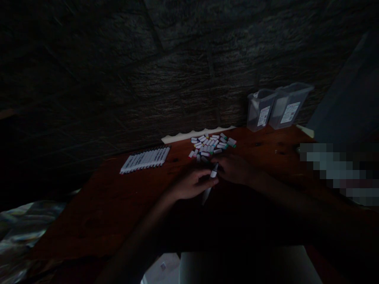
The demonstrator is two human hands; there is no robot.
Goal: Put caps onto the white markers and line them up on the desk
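Note:
My left hand [191,184] is closed around a white marker [206,194], which stands at a slant with its narrow tip pointing up and away. Close beside that tip is my right hand [232,169], its fingers curled inward. Shadow hides whatever those fingertips may hold. Just beyond both hands lies a loose pile of marker caps [211,146], white with coloured ends in green, red, yellow and blue. To the left, several white markers [145,159] with dark printing lie side by side in a neat row.
Two clear plastic bins [257,114] with white labels stand at the back right against the dark textured wall [177,71]. A pale wavy-edged strip [195,135] runs along the wooden table's [118,209] back edge. Crinkled clear plastic [29,225] is at the lower left.

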